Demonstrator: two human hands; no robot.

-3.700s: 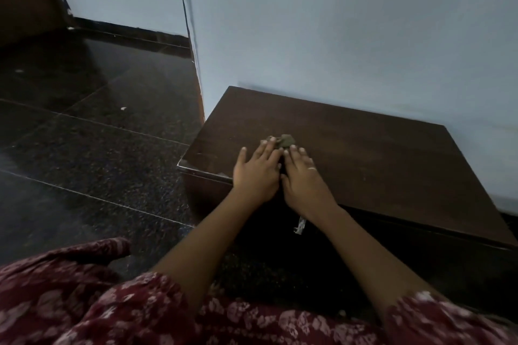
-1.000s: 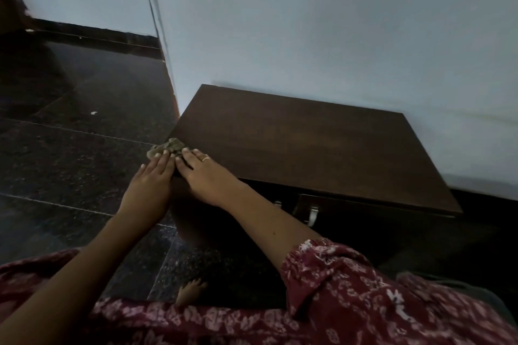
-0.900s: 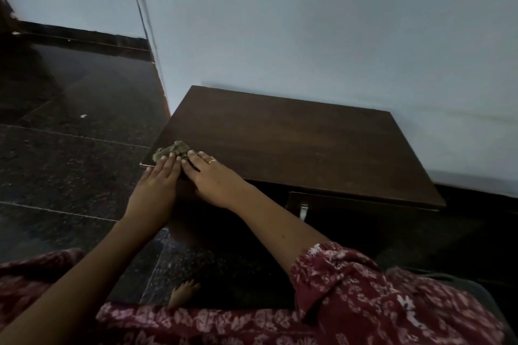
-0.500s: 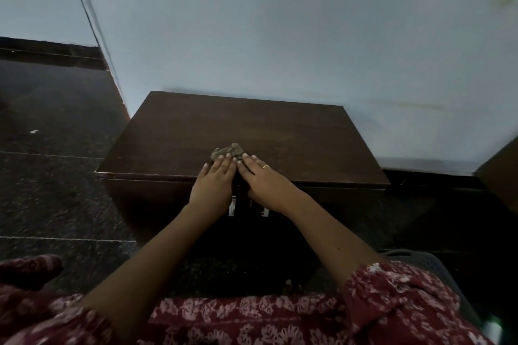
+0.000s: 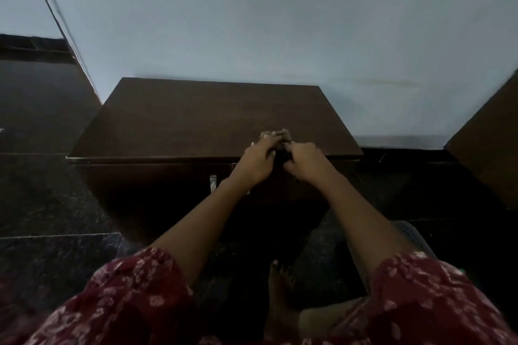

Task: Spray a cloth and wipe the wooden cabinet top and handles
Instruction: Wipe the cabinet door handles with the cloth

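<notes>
The cloth (image 5: 280, 138) is showing only as a small, crumpled, dull olive-brown wad, mostly hidden under the hands; its pattern and weave are too dim to tell. It is lying on the wooden cabinet top (image 5: 207, 117), close to the front edge and toward the front-right corner.

The left hand (image 5: 256, 161) and the right hand (image 5: 304, 162) are sitting side by side over the cloth, touching each other at the knuckles. The fingers of both hands are curling down narrowly onto the wad, pressing and gathering it; how firmly each one is gripping, I cannot tell.

The cabinet top is looking dark brown, with a faint straight grain and a dull sheen, and its back edge is standing against a pale blue wall (image 5: 280, 22). Below the front edge, 1 small metal handle (image 5: 213, 182) is catching the light on the dark front face, left of the left wrist; the arms are covering the rest of that face.

No brand, label or writing is readable anywhere.

Counted: 1 cloth, 1 cabinet, 1 visible handle, 2 hands, 2 red floral sleeves (image 5: 134, 300), 1 bare foot (image 5: 279, 297) on the dark speckled floor (image 5: 42, 258), and 1 other brown furniture panel (image 5: 487, 143) at the right edge.
</notes>
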